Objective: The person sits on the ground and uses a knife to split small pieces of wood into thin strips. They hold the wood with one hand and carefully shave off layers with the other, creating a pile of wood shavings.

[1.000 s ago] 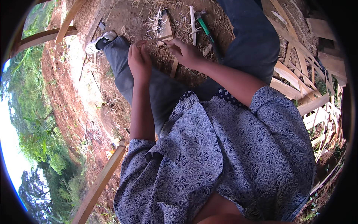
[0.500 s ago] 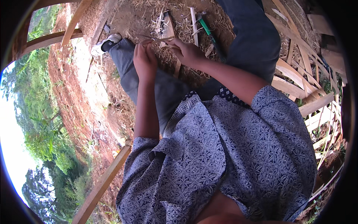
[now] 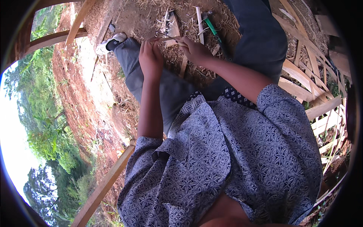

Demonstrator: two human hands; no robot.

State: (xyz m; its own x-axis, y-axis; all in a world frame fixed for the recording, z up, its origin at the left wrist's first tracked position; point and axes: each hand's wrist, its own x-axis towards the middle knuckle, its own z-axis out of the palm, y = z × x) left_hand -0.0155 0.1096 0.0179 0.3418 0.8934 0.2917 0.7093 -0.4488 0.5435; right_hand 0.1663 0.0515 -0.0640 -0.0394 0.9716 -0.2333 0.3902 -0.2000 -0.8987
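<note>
Both my hands work close together above the ground between my legs. My left hand (image 3: 151, 58) is closed, its fingertips pinching a thin pale wooden strip (image 3: 165, 39). My right hand (image 3: 194, 51) is closed around a knife, whose thin dark blade (image 3: 165, 34) points up and to the left, crossing the strip. Its handle is mostly hidden in my fingers. Just beyond the hands, a flat wooden board (image 3: 173, 30) lies among curled shavings (image 3: 165, 22).
A green-and-black-handled hammer (image 3: 213, 30) lies right of a narrow pale slat (image 3: 200, 24). Split wood strips (image 3: 302, 77) pile up at the right. A wooden post (image 3: 106, 185) slants at lower left, with red earth (image 3: 75, 90) and green plants beyond.
The knife blade has slid right along the strip, with its tip now nearer my right hand and angled more upward. The whole view has shifted slightly.
</note>
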